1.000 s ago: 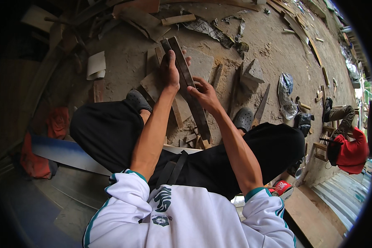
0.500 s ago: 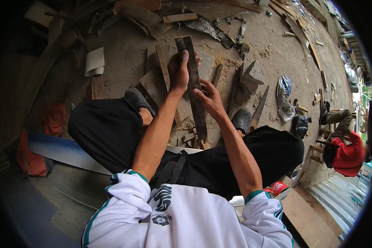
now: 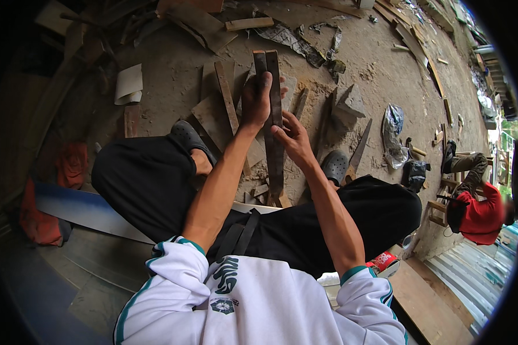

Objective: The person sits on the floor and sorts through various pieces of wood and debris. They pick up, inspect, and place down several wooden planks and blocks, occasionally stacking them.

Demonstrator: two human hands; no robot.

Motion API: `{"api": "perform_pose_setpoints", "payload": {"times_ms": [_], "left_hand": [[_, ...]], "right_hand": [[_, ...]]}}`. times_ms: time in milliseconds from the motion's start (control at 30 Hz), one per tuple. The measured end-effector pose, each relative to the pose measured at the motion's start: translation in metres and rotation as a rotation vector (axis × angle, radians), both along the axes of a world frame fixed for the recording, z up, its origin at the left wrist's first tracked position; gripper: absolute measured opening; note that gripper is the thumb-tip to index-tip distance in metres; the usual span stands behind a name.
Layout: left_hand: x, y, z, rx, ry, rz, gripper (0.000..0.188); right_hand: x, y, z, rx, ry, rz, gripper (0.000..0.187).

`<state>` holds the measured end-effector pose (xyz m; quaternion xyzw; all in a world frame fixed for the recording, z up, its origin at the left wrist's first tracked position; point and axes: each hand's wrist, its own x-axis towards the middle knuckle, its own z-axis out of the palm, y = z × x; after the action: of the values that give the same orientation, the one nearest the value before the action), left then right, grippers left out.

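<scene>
Two narrow dark-brown wooden strips are held side by side, upright in front of me, over my lap. My left hand is closed around them near the top, its thumb lying along the face. Lower down, my right hand pinches the edge of the longer strip between thumb and fingers. That strip's lower end reaches a small block of wood between my legs. The lower end of the other strip is hidden behind my left hand.
Flat boards and a thin batten lie beyond my left foot. By my right foot are a handsaw and a grey concrete chunk. Crumpled plastic lies farther right. A person in red sits at the far right.
Both hands and the strips have shifted slightly right, and the strips now stand straighter. My grip looks the same.
</scene>
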<state>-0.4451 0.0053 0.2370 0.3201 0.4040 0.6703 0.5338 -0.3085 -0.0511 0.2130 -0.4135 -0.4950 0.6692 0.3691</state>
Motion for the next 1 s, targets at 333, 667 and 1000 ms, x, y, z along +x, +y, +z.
{"api": "perform_pose_setpoints", "payload": {"times_ms": [333,667,1000], "left_hand": [[0.004,0.001,0.001,-0.042,-0.017,-0.025,0.047],[-0.006,0.001,-0.007,-0.327,0.04,-0.122,0.039],[-0.066,0.024,-0.024,-0.419,-0.098,0.213,0.02]], "right_hand": [[0.006,-0.002,-0.007,0.135,-0.086,0.002,0.052],[0.004,-0.001,-0.006,0.052,-0.121,0.021,0.052],[0.036,0.0,-0.009,-0.298,-0.446,0.31,0.079]]}}
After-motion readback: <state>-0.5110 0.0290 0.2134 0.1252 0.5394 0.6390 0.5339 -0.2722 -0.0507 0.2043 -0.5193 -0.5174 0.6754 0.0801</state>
